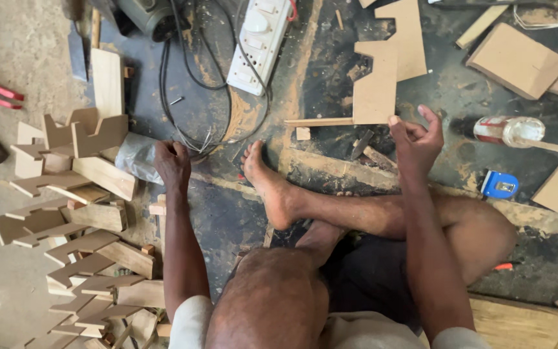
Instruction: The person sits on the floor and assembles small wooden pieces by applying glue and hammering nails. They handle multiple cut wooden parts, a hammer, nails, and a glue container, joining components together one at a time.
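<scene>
we see our right hand (414, 139) pinching the corner of a notched board (382, 71) standing on the floor ahead. our left hand (172, 161) closes on a grey plastic bag (138, 157). many cut notched pieces (72, 226) already lie stacked at left; uncut boards (518, 61) remain.

Matt raw fibreboard cutout (382, 71), crinkled glossy plastic bag (138, 157), dusty rough floor (27, 45).
</scene>
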A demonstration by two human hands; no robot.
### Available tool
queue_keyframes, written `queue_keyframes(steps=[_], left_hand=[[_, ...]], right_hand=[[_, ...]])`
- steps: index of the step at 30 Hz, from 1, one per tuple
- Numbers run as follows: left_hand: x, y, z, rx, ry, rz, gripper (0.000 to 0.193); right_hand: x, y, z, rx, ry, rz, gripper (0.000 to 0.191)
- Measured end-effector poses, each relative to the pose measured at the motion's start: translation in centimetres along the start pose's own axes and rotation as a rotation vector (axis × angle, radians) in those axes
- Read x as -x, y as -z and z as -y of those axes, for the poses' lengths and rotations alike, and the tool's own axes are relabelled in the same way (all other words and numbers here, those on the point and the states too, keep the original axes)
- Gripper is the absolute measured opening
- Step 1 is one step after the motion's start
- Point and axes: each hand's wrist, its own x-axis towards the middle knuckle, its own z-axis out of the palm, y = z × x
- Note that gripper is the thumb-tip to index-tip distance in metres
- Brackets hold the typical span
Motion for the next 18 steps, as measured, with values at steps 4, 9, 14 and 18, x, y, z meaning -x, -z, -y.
queue_keyframes(steps=[4,9,14,18], left_hand=[[0.6,-1.1,-2.4,0.122,0.023,0.287,0.010],[1.6,-3.4,-3.9,-0.107,-0.120,0.630,0.016],[2.7,-3.3,-3.2,-0.147,-0.252,0.517,0.012],[2.8,-2.8,-2.8,-0.065,-0.259,0.479,0.008]], right_hand=[[0.1,0.1,-0.1,0.034,-0.004,-0.003,0.059],[0.0,0.1,-0.1,0.008,0.008,0.018,0.059],[0.0,0.2,-0.2,0.027,-0.009,0.005,0.059],[0.0,0.3,-0.4,0.017,-0.003,0.023,0.059]])
